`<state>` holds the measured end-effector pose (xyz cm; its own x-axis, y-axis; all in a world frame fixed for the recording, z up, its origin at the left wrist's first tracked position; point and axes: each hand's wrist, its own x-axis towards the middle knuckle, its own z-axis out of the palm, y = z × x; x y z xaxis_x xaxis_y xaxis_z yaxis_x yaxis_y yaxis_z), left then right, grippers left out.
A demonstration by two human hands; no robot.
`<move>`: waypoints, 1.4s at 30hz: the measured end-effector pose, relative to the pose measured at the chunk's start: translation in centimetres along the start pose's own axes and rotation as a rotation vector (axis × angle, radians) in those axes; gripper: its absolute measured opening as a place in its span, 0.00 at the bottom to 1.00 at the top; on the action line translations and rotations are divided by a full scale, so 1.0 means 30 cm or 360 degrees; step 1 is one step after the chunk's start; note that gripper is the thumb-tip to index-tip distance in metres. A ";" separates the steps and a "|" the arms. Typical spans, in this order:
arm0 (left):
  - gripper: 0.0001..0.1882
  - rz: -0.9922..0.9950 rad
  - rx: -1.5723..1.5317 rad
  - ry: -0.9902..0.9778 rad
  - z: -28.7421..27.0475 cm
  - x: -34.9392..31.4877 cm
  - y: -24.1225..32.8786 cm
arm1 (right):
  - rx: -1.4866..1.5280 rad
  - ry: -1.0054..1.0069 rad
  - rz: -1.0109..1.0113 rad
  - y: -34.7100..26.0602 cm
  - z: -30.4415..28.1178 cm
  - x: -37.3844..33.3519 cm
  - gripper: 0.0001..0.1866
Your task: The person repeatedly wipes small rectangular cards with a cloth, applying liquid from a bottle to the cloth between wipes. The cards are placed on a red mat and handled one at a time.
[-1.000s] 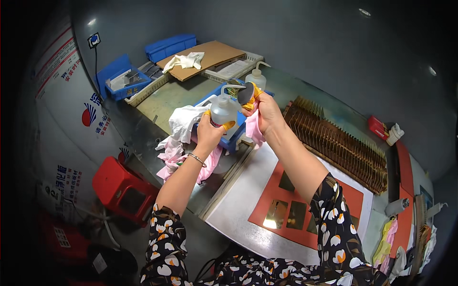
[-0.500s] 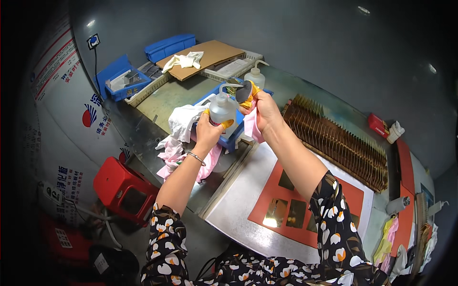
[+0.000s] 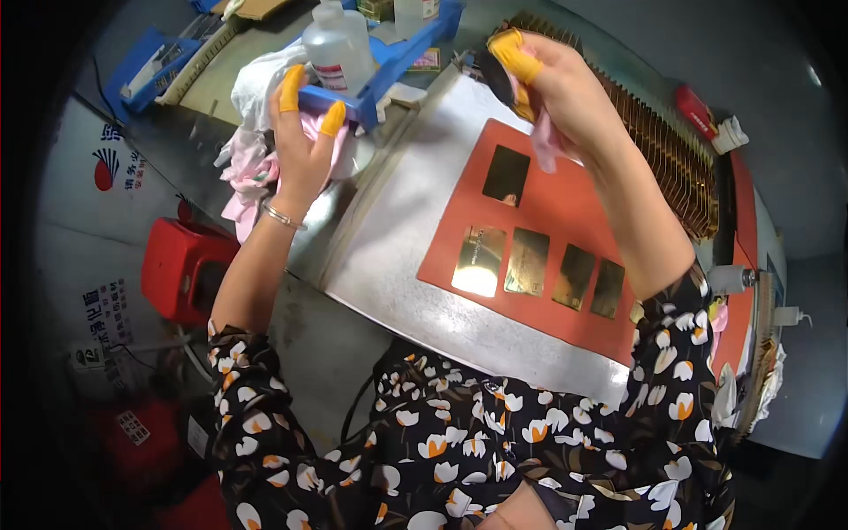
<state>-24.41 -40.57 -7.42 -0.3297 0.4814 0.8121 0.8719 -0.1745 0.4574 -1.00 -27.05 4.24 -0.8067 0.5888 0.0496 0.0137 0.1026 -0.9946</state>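
Note:
My left hand (image 3: 303, 150), with yellow finger cots, has its thumb and finger spread at the edge of the blue tray (image 3: 389, 75) and holds nothing. A translucent squeeze bottle (image 3: 337, 49) stands in that tray just beyond the fingers; its top is cut off by the picture's edge. My right hand (image 3: 570, 93) is raised above the far side of the orange-red mat (image 3: 459, 221), closed on a dark round pad (image 3: 495, 78) with a pink cloth (image 3: 545, 146) hanging below it. Several shiny gold plates (image 3: 528, 261) lie flat on the mat.
White and pink cloths (image 3: 247, 168) lie by the tray. A brown slotted rack (image 3: 658, 128) holding many thin plates stands at the back right. Beyond it is a red box (image 3: 696, 112). A red stool (image 3: 184, 269) stands at the left, below the table.
My left hand has let go of the squeeze bottle, which now stands in the blue tray. My right hand has moved right, over the mat, with the dark pad. The whole view has tilted down.

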 end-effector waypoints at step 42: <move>0.38 0.0120 -0.0255 -0.1440 -0.010 -0.334 0.298 | -0.1781 -0.0237 -0.0485 0.422 0.144 -0.323 0.03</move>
<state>-13.42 -47.21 -11.37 0.1933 0.9404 0.2798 0.7970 -0.3168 0.5142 4.44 -34.94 -9.23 -0.9268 0.3257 0.1872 0.2604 0.9162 -0.3047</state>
